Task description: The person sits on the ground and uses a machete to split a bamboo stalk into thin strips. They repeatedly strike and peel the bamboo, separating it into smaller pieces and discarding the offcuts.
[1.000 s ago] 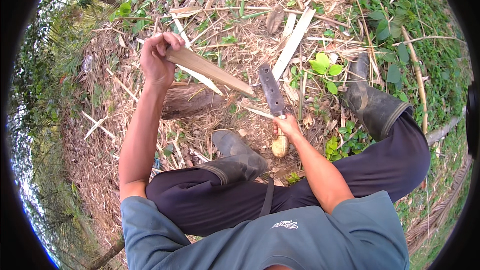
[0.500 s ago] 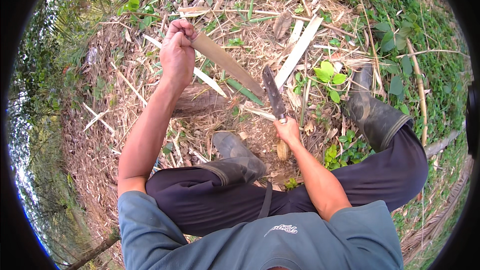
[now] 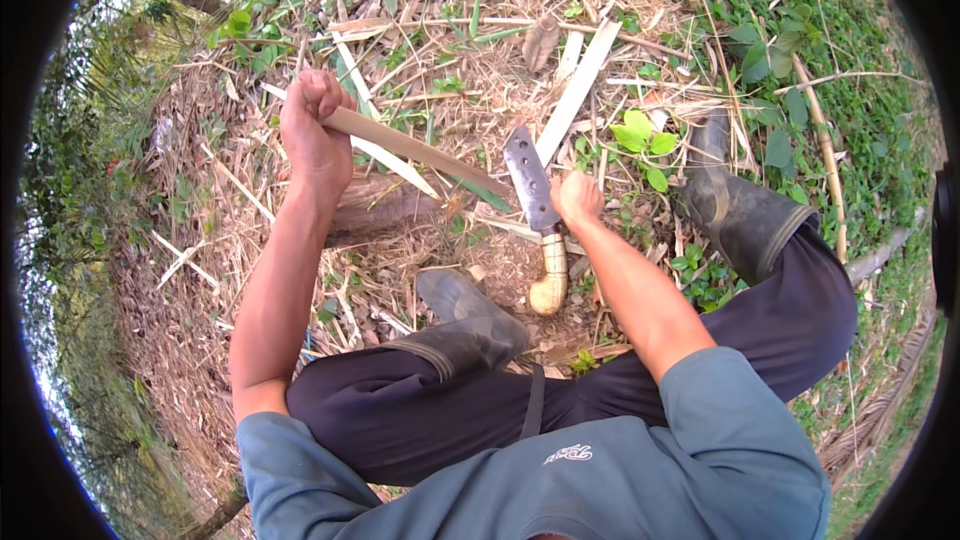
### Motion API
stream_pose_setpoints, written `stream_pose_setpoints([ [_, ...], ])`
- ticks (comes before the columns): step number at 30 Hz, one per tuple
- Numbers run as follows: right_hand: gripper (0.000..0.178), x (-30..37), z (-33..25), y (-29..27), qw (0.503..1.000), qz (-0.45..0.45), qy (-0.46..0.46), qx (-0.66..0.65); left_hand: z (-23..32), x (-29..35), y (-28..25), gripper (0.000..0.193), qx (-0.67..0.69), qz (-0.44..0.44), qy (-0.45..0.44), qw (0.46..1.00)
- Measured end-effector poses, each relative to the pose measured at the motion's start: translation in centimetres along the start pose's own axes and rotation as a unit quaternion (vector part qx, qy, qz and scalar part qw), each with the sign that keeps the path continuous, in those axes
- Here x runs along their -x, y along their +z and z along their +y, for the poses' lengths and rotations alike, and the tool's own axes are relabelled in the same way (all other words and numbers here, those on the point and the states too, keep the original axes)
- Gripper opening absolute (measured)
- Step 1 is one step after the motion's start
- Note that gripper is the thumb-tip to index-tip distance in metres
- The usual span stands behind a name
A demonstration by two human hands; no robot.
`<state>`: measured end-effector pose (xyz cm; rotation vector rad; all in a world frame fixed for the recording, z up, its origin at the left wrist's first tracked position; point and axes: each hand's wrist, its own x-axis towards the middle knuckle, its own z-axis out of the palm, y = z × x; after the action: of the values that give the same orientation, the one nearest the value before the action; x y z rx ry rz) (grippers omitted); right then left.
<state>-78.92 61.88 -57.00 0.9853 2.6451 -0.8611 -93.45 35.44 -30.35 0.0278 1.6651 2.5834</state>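
My left hand [image 3: 318,125] is closed on the near-left end of a long flat bamboo-like strip [image 3: 415,152]. The strip slants down to the right, and its far end meets the blade of a broad knife. That knife [image 3: 530,180] has a dark steel blade with several holes and a curved, pale, ringed handle [image 3: 551,275], which is bare of fingers. Just right of the blade's base is my right hand [image 3: 578,200], fingers curled in. Whether it grips the blade or something else is hidden.
A pale split strip [image 3: 580,90] lies beyond the knife, another [image 3: 395,162] beneath the held one. A log [image 3: 380,208] rests left of centre. My boots [image 3: 470,315] flank the work spot. Dry litter covers the ground; green plants [image 3: 790,90] grow at right.
My right hand has come off the knife's handle and shifted up beside the blade. The knife now shows its blade more flatly. My left hand has moved slightly left and lower with the strip.
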Motion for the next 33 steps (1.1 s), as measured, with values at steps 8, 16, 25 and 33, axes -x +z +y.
stream_pose_setpoints([
  [8,0.048,-5.9,-6.2,-6.0,0.999,-0.026,-0.008,0.046,-0.3,-0.1,-1.9,0.011,-0.005,-0.001,-0.001,1.000],
  [16,0.041,-11.2,-5.4,-4.1,0.999,0.018,0.040,-0.009,-0.5,-0.4,-1.0,0.005,-0.010,-0.019,0.003,1.000],
  [25,0.035,-13.8,-6.6,-19.4,0.962,0.256,-0.087,-0.048,-0.3,0.2,-1.1,0.003,-0.004,-0.030,-0.002,1.000],
  [33,0.061,-18.9,3.1,-38.5,0.928,0.341,0.015,0.152,-1.5,0.7,-0.1,0.007,-0.010,-0.063,0.009,0.998],
])
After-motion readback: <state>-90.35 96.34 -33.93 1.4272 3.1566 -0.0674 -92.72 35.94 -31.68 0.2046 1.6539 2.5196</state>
